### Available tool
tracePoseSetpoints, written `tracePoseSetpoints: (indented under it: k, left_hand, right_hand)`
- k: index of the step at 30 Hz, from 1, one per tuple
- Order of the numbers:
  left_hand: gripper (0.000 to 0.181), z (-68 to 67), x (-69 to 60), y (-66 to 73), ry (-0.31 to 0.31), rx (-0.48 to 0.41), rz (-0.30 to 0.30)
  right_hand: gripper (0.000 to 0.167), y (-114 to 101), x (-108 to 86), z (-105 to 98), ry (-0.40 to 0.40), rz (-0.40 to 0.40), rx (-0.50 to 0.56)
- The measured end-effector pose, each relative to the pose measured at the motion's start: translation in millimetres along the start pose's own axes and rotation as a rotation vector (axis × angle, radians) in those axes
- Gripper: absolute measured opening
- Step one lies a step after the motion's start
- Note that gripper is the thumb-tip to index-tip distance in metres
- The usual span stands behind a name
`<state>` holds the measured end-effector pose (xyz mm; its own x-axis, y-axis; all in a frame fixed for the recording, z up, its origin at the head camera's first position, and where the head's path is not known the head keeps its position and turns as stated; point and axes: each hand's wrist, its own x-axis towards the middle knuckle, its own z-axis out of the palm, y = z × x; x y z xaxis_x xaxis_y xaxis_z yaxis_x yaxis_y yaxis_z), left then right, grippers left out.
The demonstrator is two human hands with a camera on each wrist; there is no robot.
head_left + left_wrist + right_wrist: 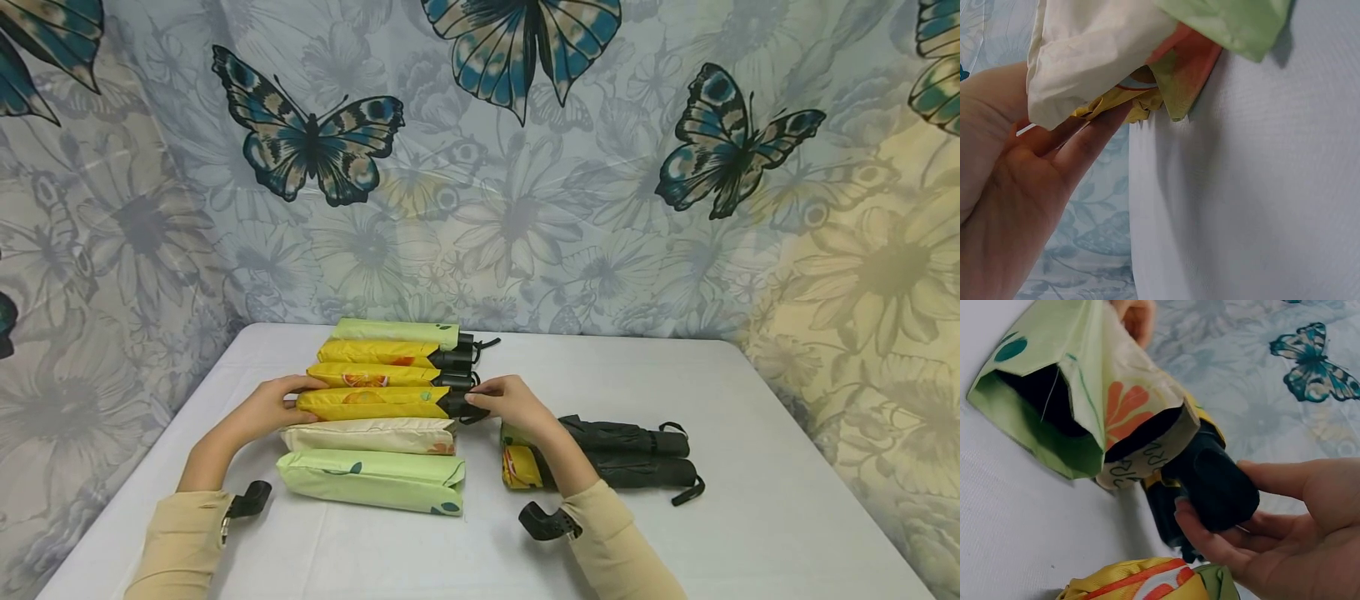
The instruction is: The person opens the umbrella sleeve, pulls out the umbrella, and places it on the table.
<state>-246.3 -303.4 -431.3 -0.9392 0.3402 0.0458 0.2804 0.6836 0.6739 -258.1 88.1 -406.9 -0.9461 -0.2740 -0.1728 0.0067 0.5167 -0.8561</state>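
Note:
In the head view, a yellow sleeved folding umbrella lies in a row of umbrellas and sleeves. My left hand holds its left end, fingers on the far side and thumb on the near side. My right hand pinches its black handle, clearest in the right wrist view. Nearer me are a cream sleeve and a light green sleeve. Their dark mouths face the right wrist view. In the left wrist view, cream fabric partly hides my left fingertips.
Behind the held umbrella lie two more yellow umbrellas, one orange-printed, one farther back, and a light green one. Two black folded umbrellas with yellow and green fabric at their left ends lie right, on the white table.

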Motion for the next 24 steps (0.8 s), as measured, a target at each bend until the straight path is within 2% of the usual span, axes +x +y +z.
tracePoseSetpoints:
  k: [4, 11, 17, 24]
  left_hand:
    - [0.048, -0.5, 0.1, -0.3, 0.003, -0.003, -0.004]
    - [0.043, 0.4, -0.2, 1.7, 0.000, 0.006, -0.014]
    - [0.040, 1.8, -0.7, 3.3, -0.002, 0.021, -0.026]
    - [0.035, 2.1, 1.4, 1.9, 0.018, 0.046, 0.002]
  right_hand:
    - [0.031, 1, -2.9, -4, 0.024, 0.027, 0.036]
    - [0.030, 3, -8.1, -11, 0.045, 0.027, 0.005]
    - [0.029, 7, -10.0, -19, 0.067, 0.056, 0.061]
    - [0.031, 15, -12.7, -28, 0.093, 0.050, 0.119]
